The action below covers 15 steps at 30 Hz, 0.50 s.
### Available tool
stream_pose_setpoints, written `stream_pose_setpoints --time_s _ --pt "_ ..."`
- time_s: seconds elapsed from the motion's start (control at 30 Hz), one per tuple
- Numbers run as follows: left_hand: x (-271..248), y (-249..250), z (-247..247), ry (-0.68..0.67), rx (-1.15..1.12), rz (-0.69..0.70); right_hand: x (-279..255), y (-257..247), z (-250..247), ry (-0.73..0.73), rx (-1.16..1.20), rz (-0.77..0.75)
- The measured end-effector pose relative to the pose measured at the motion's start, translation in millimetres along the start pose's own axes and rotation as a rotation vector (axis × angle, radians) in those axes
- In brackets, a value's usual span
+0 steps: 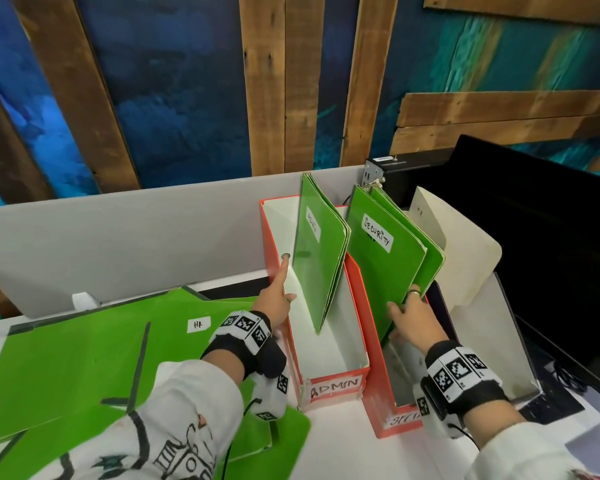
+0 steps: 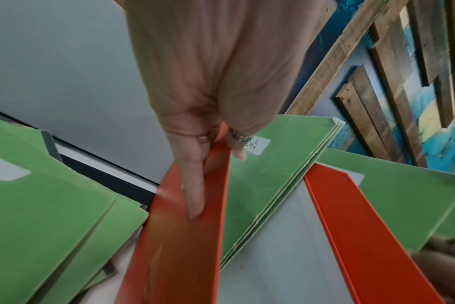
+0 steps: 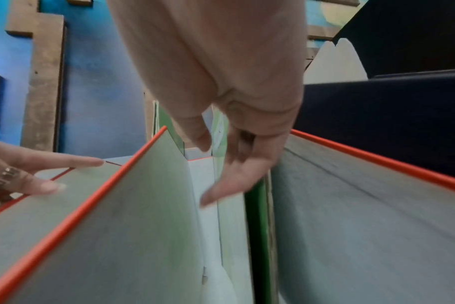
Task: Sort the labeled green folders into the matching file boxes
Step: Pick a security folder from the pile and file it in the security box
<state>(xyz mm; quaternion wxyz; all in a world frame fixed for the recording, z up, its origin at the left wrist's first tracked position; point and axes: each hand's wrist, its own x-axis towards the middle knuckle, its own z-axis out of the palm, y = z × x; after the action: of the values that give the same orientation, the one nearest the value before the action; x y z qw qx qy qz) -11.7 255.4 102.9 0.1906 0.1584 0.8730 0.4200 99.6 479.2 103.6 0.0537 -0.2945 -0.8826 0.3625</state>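
Note:
An orange ADMIN box (image 1: 330,400) holds green ADMIN folders (image 1: 321,258) that lean to the right. My left hand (image 1: 281,292) rests on the box's left wall (image 2: 182,246). Its index finger (image 2: 192,191) lies straight along the outside, and another finger is inside by the ADMIN folders (image 2: 268,185). To the right, the orange SECURITY box (image 1: 381,407) carries green SECURITY folders (image 1: 385,265). My right hand (image 1: 406,306) pinches the front SECURITY folder (image 3: 257,216) at its lower edge, thumb in front and fingers behind. Loose green folders, one labelled HR (image 1: 84,344), lie flat on the table at left.
A dark box (image 1: 520,358) with cream HR folders (image 1: 465,258) stands right of the SECURITY box. A grey partition (image 1: 118,230) runs along the back of the table. A black monitor (image 1: 534,220) fills the far right.

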Motion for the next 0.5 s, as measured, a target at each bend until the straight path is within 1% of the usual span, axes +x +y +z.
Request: stream_pose_setpoints --time_s 0.13,0.23,0.3,0.33,0.4,0.5 --pt "-4 -4 -1 -0.001 -0.027 0.053 -13 -12 -7 0.254 0.196 -0.134" --pt "-13 -7 -8 -0.031 -0.088 0.063 -31 -32 -11 0.421 0.253 -0.274" --pt "-20 -12 -14 -0.067 -0.123 0.076 -41 -48 -8 0.499 0.273 -0.345" --pt "-24 -16 -18 -0.062 -0.121 0.084 -46 -56 -6 0.515 0.289 -0.381" --pt "-30 -30 -27 -0.012 -0.137 0.072 -59 -75 1 0.496 0.34 -0.45" --pt "-37 -67 -49 0.025 -0.111 -0.011 -80 -102 19 0.401 0.413 -0.55"
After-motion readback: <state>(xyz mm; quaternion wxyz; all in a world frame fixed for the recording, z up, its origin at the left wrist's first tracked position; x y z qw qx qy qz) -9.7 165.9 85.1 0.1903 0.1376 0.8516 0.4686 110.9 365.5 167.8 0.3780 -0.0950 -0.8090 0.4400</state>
